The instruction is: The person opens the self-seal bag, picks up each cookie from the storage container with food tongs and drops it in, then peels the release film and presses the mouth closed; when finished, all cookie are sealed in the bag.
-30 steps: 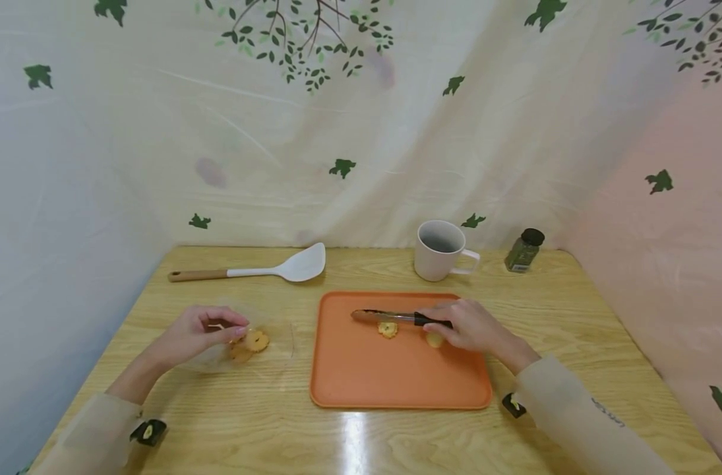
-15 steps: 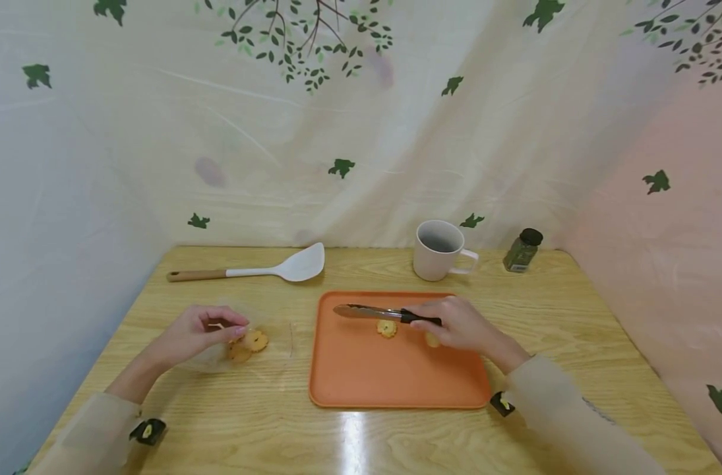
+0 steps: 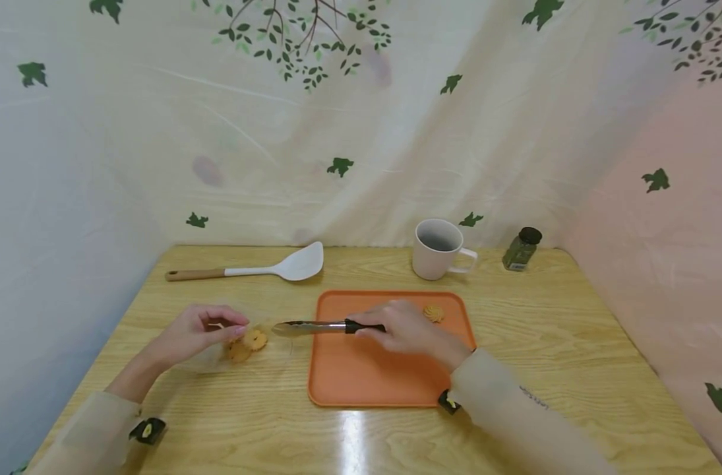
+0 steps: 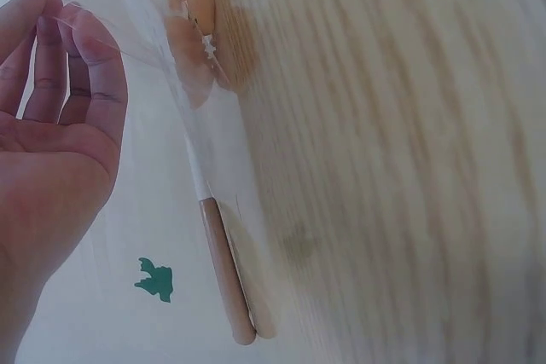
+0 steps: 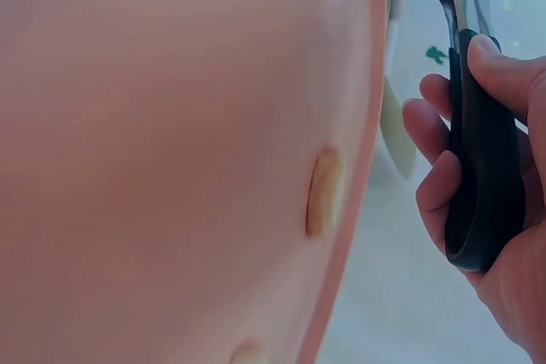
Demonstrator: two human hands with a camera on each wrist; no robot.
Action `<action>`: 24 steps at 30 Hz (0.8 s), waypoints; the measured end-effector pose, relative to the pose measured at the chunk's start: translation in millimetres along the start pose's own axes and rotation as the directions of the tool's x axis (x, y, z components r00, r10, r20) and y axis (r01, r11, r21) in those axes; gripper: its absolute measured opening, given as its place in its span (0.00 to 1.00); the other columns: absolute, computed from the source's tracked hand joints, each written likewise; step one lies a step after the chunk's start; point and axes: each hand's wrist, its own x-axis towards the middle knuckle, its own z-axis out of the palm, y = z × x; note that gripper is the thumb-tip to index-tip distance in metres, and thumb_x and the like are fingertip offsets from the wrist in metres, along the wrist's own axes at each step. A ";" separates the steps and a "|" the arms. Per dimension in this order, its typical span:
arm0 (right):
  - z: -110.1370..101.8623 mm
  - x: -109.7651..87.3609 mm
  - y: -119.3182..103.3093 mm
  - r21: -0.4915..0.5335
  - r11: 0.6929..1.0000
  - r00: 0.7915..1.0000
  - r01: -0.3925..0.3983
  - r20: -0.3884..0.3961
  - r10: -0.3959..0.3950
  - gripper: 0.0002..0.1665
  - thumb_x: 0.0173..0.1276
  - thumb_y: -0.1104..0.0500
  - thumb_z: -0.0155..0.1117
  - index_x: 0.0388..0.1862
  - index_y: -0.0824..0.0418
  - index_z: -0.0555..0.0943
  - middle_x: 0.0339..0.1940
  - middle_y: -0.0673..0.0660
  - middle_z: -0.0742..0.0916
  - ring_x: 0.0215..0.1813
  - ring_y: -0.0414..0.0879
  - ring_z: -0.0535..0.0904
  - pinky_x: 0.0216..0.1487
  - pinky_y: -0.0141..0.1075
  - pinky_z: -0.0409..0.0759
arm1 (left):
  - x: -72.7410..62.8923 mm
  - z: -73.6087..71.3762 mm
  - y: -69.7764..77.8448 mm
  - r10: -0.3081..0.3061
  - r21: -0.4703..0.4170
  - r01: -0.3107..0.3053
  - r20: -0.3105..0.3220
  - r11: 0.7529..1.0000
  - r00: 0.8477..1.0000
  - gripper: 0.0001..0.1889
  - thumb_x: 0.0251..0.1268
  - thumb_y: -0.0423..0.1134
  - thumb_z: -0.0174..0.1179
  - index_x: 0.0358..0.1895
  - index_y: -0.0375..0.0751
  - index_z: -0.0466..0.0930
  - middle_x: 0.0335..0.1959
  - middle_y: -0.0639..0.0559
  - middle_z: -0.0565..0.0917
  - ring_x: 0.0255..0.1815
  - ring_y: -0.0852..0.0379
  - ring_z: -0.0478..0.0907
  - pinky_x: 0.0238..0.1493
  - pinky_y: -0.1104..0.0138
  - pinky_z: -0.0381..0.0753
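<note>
My left hand [image 3: 203, 333] pinches the edge of a clear plastic bag [image 4: 128, 6] between thumb and fingers. Round cookies with scalloped edges [image 3: 255, 340] lie in the bag on the table. My right hand [image 3: 402, 330] grips metal tongs [image 3: 322, 326] by their black handles [image 5: 486, 168]. The tongs point left past the tray's edge, their tips close to the bag's opening. On the orange tray [image 3: 372, 389] below the right hand, a ridged cookie [image 3: 433, 313] lies near the back right. Another cookie [image 5: 324, 192] shows in the right wrist view.
A white spatula [image 3: 301, 264] with a wooden handle lies at the back left of the wooden table [image 3: 266, 422]. At the back right stand a pale mug [image 3: 436, 254] and a dark-capped green jar [image 3: 521, 251]. Leaf-print cloth [image 3: 396, 145] hangs behind.
The right hand and tongs have moved left across the tray, bringing the tips from above the tray to beside the bag. The ridged cookie came into fuller view. The left hand stays in place.
</note>
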 end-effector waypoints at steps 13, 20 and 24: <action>23.3 46.5 -16.6 -0.056 0.998 0.996 0.027 0.085 -0.022 0.17 0.77 0.51 0.63 0.61 0.49 0.85 0.40 0.46 0.90 0.28 0.34 0.76 0.32 0.29 0.75 | 1.1 -1.0 0.6 0.048 -0.017 -0.048 0.004 0.999 0.999 0.08 0.70 0.30 0.64 0.47 0.30 0.86 0.42 0.40 0.87 0.39 0.55 0.84 0.39 0.64 0.85; 25.5 64.8 -26.5 -0.119 0.992 0.994 0.031 0.111 -0.018 0.20 0.77 0.51 0.62 0.64 0.52 0.83 0.41 0.51 0.91 0.25 0.36 0.76 0.25 0.29 0.72 | 1.3 -4.9 1.2 0.051 -0.006 -0.051 0.007 0.999 0.999 0.08 0.70 0.30 0.64 0.48 0.31 0.86 0.43 0.42 0.87 0.39 0.52 0.84 0.39 0.64 0.85; 27.0 70.5 -29.3 -0.152 0.986 0.994 0.068 0.096 -0.054 0.19 0.77 0.52 0.62 0.63 0.52 0.84 0.37 0.50 0.90 0.25 0.36 0.75 0.25 0.28 0.68 | 1.1 -6.4 1.2 0.053 0.002 -0.053 0.005 0.999 0.999 0.09 0.70 0.30 0.64 0.48 0.28 0.85 0.43 0.42 0.87 0.39 0.54 0.83 0.39 0.65 0.85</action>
